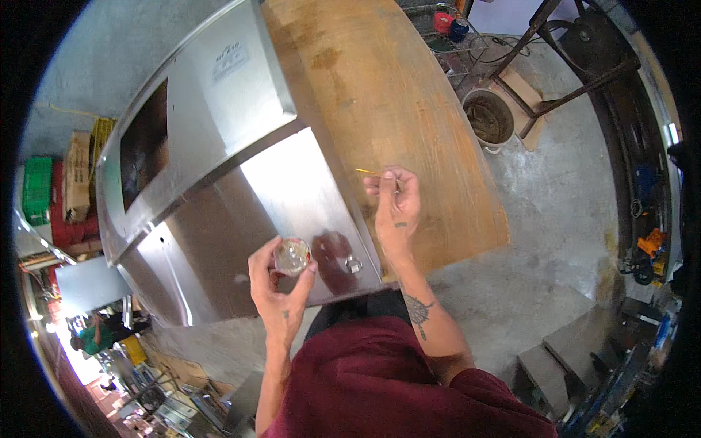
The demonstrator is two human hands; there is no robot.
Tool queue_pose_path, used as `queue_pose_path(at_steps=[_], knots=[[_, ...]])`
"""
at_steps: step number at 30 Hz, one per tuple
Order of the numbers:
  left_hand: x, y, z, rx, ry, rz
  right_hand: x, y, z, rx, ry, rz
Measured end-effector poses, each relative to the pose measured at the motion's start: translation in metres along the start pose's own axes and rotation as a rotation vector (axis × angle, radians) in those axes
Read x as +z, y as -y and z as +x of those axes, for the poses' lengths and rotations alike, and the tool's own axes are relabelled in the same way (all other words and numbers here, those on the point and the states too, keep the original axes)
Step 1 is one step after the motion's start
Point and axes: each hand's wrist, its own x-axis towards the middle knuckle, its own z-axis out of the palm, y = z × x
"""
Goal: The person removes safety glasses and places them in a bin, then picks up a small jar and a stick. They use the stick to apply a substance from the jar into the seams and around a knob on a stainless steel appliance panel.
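Note:
My left hand [279, 281] is closed round a small round jar [293, 255] with a clear, pale top or contents; I cannot tell whether it is lidded. It is held over the near part of a shiny sheet-metal housing [212, 233]. Between the fingertips of my right hand [394, 193] is a thin yellow stick [365, 171], pointing left above the wooden tabletop. A small silvery metal piece [353, 264] lies on the housing near its front right corner, between my hands.
The housing has a dark rectangular opening [144, 146] and rests on a plywood table [394, 87]. Right of the table stand a bucket [488, 120] and a rusty metal frame [544, 98]. Green crates [36, 190] are stacked at far left. Someone in green [95, 337] is at lower left.

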Motion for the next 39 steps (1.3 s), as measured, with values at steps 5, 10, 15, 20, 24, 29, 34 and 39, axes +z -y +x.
queue_pose_path(at_steps=[5,10,15,20,24,29,34,39], knots=[[-0.031,0.024,-0.026,0.006,0.034,0.073,-0.037,0.019,-0.071,0.041,-0.032,-0.116],[-0.058,0.04,-0.068,0.006,0.028,0.009,-0.057,0.04,-0.144,-0.003,0.018,-0.206],[-0.073,0.05,-0.106,0.012,-0.056,-0.059,-0.041,0.083,-0.195,-0.085,0.267,-0.24],[-0.072,0.031,-0.127,0.032,-0.214,-0.024,-0.019,0.105,-0.188,-0.327,0.613,-0.469],[-0.047,0.028,-0.135,0.057,-0.358,0.053,-0.004,0.117,-0.168,-0.477,0.957,-0.573],[0.016,-0.004,-0.146,-0.003,-0.54,0.1,-0.014,0.132,-0.121,-0.578,1.182,-0.527],[0.081,-0.052,-0.155,-0.055,-0.614,0.125,-0.042,0.146,-0.075,-0.642,1.286,-0.461],[0.107,-0.072,-0.161,-0.095,-0.708,0.166,-0.056,0.155,-0.053,-0.747,1.363,-0.437]])
